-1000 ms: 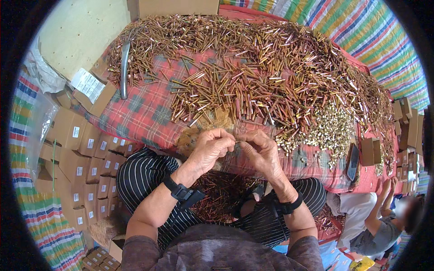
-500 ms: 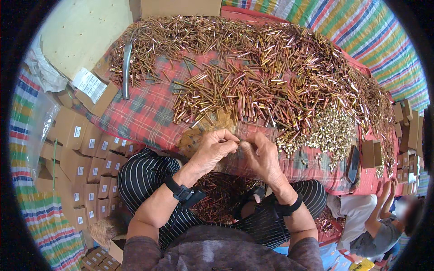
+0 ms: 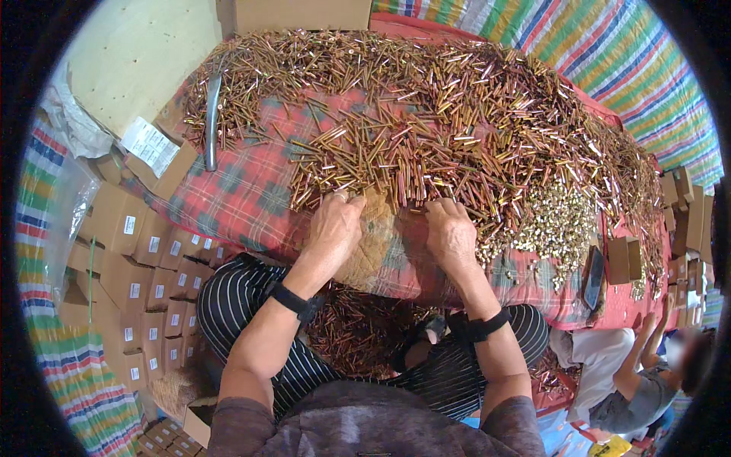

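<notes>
A broad heap of thin copper-and-gold metal rods, likely bolts or pins, covers much of the plaid cloth. My left hand is at the heap's near edge, its fingers bent together at the rods. To the right, my right hand also reaches the near edge with curled fingers. What either hand pinches, if anything, is hidden by the fingers. A worn tan patch lies between the hands. Right of my right hand is a pile of small gold nut-like pieces.
A curved metal bar lies at the left of the heap. Stacked cardboard boxes line the left side. An open small box and a dark flat block are at right. Another person sits at lower right.
My hands were close together with fingertips meeting above the cloth. They have parted and moved forward to the near edge of the rods, the left going left and the right slightly right.
</notes>
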{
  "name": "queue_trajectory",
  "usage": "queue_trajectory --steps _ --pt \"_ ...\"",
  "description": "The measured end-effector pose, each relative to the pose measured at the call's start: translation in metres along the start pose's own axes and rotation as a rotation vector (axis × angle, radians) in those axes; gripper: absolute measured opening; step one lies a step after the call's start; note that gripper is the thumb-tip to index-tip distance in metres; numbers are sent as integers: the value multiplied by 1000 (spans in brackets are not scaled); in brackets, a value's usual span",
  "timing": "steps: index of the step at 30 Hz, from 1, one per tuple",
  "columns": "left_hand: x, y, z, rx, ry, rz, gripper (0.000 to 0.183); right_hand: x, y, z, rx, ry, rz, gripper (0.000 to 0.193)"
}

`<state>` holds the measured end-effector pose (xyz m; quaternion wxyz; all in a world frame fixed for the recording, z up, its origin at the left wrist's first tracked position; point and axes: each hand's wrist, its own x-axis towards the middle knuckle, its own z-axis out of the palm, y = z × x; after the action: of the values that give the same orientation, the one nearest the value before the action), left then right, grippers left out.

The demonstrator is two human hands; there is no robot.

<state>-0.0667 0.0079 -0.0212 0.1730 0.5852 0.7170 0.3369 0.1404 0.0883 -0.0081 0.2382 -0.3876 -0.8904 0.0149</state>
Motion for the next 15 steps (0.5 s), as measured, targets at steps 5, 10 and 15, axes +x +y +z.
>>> queue_trajectory --steps 5,10,15 --pt "5 14 -17 491 63 322 12 -3 -5 1 -52 -116 36 17" --pt "-6 39 -26 161 149 337 13 -9 -25 -25 358 -68 98 19" --pt "-17 47 -21 -535 -170 -83 24 -11 -35 -44 364 -77 83 16"
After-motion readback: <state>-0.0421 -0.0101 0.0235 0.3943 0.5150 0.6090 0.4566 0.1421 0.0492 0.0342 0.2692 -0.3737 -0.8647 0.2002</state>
